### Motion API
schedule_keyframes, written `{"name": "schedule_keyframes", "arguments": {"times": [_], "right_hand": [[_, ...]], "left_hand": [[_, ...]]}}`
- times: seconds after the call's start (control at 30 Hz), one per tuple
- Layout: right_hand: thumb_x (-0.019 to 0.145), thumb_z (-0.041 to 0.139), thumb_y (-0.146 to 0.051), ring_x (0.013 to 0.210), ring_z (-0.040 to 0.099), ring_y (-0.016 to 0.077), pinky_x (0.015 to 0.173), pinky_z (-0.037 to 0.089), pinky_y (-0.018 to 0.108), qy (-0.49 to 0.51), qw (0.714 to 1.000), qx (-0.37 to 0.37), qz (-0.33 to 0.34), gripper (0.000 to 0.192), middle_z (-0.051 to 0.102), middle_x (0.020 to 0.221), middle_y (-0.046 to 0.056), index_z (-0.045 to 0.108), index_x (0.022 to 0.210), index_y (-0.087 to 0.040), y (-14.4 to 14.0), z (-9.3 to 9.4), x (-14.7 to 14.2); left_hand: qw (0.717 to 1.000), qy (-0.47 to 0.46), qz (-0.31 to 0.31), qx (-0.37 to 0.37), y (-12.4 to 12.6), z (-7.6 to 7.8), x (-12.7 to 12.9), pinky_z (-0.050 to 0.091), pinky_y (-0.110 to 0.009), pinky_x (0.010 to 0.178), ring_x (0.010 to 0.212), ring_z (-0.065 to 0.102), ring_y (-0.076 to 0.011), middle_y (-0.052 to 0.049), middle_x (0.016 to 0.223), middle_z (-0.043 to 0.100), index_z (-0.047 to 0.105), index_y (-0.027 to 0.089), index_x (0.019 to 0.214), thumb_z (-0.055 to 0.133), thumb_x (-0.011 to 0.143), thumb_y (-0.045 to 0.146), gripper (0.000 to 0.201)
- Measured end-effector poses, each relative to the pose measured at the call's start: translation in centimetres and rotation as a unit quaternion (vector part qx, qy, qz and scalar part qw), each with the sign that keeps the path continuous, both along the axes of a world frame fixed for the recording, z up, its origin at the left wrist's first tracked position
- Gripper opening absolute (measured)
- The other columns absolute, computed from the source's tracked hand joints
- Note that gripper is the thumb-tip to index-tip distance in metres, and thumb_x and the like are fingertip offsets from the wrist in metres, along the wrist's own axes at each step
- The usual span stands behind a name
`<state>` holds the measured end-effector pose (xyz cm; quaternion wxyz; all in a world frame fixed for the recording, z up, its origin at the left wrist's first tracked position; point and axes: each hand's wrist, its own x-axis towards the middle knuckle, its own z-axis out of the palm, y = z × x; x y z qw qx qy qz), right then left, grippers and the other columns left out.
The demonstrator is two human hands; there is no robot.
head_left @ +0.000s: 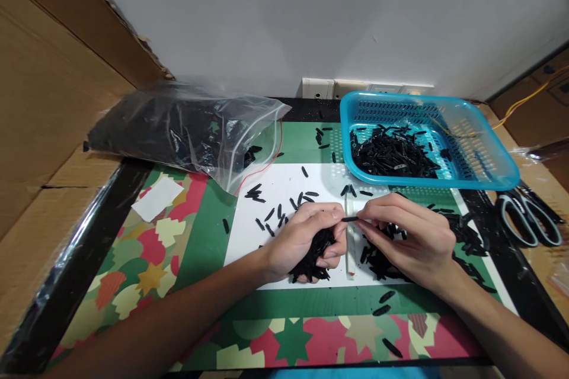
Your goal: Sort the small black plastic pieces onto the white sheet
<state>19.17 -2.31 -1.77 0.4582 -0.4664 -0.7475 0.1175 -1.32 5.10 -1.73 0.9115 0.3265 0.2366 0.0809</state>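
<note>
My left hand (306, 234) is closed around a bunch of small black slivers (315, 260), thin elongated pieces whose exact kind I cannot tell. One single black sliver (349, 219) spans the gap between my two hands, touched by my left thumb and pinched by my right fingertips. My right hand (409, 234) is closed at the thumb and fingers on that piece. Below it, a narrow pale strip (351, 254) lies upright across the white sheet (275, 275). More loose black slivers (377, 260) lie under and beside my right hand.
A blue plastic basket (427, 182) at the back right holds a heap of black slivers. A clear zip bag (178, 130) full of dark material lies back left. Scissors (528, 219) rest at the right edge. Cardboard (53, 29) stands left; wall sockets (317, 89) are behind.
</note>
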Motion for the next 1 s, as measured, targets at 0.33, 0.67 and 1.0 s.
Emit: {"name": "schedule_keyframes", "arguments": {"times": [0.33,0.67,1.0], "right_hand": [[0.091,0.071,-0.006,0.08,0.071,0.0168,0.07,0.059,0.028,0.007,1.0,-0.01,-0.002,0.017,0.074,0.089,0.007,0.072,0.102,-0.018,0.0,0.1,0.0],[0.088,0.071,-0.009,0.069,0.07,0.0175,0.061,0.056,0.029,-0.107,0.989,0.086,-0.052,0.018,0.075,0.084,0.006,0.072,0.102,-0.021,0.0,0.8,0.6],[0.089,0.072,-0.013,0.097,0.071,0.0371,0.088,0.051,0.049,-0.213,0.898,0.163,-0.347,0.036,0.074,0.104,0.015,0.075,0.124,-0.022,0.3,1.5,7.3]], "left_hand": [[1.0,0.003,0.005,-0.003,0.0,-0.2,0.0,0.032,-0.016,0.025,0.045,0.036,-0.0096,0.004,0.062,0.048,0.051,0.021,0.083,0.052,0.099,0.046,0.03],[1.0,-0.014,-0.006,-0.017,0.2,-0.1,0.0,0.032,-0.016,0.027,0.045,0.036,-0.0097,0.004,0.063,0.047,0.051,0.022,0.084,0.048,0.099,0.05,0.033],[0.999,-0.036,-0.019,0.01,-0.3,-0.6,0.0,0.029,-0.016,0.043,0.047,0.039,-0.0086,0.002,0.058,0.049,0.05,0.019,0.081,0.037,0.104,0.055,0.046]]}}
